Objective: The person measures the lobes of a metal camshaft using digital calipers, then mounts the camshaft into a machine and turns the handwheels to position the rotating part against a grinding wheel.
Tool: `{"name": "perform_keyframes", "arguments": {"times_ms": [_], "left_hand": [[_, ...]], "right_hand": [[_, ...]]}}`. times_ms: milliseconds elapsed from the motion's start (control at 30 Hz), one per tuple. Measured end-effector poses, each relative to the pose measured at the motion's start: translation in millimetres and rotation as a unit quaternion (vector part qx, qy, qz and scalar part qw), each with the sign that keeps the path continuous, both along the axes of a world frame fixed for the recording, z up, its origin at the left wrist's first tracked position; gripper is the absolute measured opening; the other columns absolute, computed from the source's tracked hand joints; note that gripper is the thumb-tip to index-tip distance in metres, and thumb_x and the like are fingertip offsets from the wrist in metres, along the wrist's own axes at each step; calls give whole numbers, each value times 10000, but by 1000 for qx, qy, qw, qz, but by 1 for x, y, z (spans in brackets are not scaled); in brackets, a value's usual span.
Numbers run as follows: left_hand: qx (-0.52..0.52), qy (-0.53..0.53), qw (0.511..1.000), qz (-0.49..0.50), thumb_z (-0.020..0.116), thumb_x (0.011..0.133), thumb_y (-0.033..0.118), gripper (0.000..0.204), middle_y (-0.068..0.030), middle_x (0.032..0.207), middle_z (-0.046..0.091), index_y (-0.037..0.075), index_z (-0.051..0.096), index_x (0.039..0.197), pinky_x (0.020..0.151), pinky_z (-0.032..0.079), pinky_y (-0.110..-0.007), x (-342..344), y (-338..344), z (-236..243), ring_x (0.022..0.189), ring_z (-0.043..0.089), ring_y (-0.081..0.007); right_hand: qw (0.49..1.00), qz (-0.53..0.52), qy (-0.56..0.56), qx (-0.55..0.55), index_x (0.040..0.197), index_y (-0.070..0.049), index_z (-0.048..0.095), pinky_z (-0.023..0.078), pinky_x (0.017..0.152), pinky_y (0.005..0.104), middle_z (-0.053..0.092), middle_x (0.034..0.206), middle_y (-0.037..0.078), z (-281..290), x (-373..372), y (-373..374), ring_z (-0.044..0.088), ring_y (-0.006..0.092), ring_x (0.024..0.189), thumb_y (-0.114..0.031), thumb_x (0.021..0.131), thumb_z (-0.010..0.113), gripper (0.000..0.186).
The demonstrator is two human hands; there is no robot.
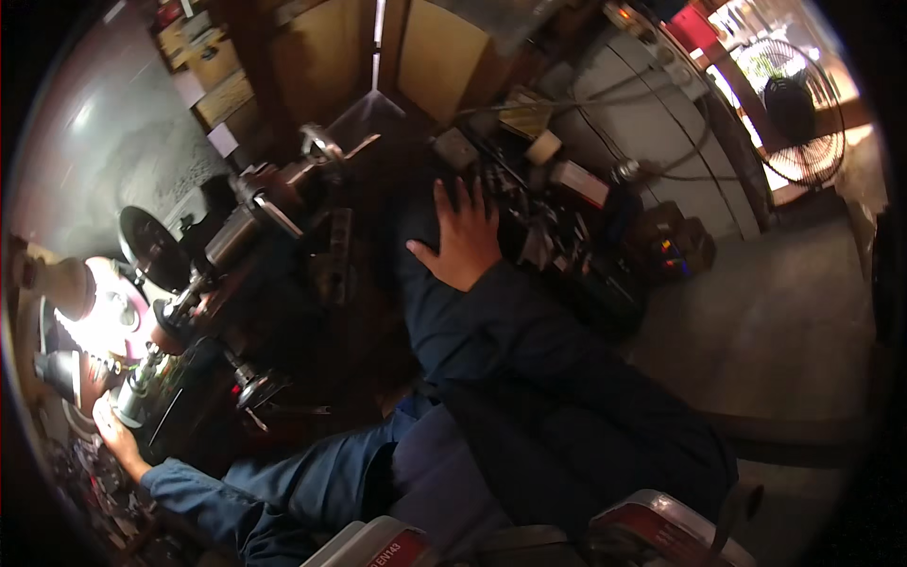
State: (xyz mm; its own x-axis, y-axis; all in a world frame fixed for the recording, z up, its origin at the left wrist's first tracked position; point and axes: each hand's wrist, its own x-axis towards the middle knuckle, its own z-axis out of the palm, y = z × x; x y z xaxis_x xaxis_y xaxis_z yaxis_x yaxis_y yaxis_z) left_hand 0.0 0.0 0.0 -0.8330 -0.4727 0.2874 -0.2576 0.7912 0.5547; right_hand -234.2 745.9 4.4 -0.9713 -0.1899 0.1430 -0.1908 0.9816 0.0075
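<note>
At the lower left, my left hand (115,433) grips a silver cylindrical part (128,404) at the near end of a small bench lathe (231,246). A bright lamp (76,288) lights that end, and a black handwheel or disc (149,244) stands beside the lathe's bar. My right hand (461,236) is open, fingers spread, resting on my dark-clad knee or thigh in the middle of the view. Just beyond it lie jumbled small metal tools (543,231).
A metal fixture with a handle (253,387) sits below the lathe. Boxes (578,181) and cables crowd the bench at the back right, beside a pale panel (614,94). A wire fan (798,113) stands at top right, above a grey surface (765,331).
</note>
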Motion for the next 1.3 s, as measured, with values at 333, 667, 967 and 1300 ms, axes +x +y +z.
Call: {"name": "perform_keyframes", "arguments": {"times_ms": [333, 667, 967, 1300], "left_hand": [[-56, 32, 997, 45, 457, 984, 110, 326, -158, 1244, 591, -44, 519, 1264, 1033, 380, -367, 6, -10, -9, 1168, 535, -265], [-32, 28, 998, 56, 448, 993, 138, 331, -152, 1248, 591, -42, 522, 1261, 1028, 383, -366, -1, 6, 0, 1168, 536, -256], [-9, 27, 998, 51, 439, 1002, 164, 338, -146, 1252, 590, -39, 524, 1258, 1025, 386, -365, -1, 19, -8, 1168, 536, -248], [25, 60, 997, 37, 430, 1012, 193, 348, -140, 1257, 590, -36, 526, 1255, 1020, 389, -364, 9, 44, 0, 1168, 536, -239]], "right_hand": [[953, -29, -211, -216, 1157, 91, 533, 515, 793, 450, 640, 970, 282, 14, 15, 54, 638, 406, 891, -544, 944, 438, 677], [937, 32, -52, -344, 884, -39, 714, 524, 694, 455, 681, 802, 187, 9, 1, 107, 668, 345, 761, -411, 918, 546, 409], [841, -502, -195, 49, 1292, -135, 555, 470, 951, 496, 546, 1296, 194, -143, 36, 422, 536, 362, 1181, -352, 707, 775, 661], [850, -510, -131, 19, 1366, -123, 500, 461, 982, 511, 517, 1367, 157, -144, 91, 396, 548, 356, 1191, -355, 951, 505, 476]]}}
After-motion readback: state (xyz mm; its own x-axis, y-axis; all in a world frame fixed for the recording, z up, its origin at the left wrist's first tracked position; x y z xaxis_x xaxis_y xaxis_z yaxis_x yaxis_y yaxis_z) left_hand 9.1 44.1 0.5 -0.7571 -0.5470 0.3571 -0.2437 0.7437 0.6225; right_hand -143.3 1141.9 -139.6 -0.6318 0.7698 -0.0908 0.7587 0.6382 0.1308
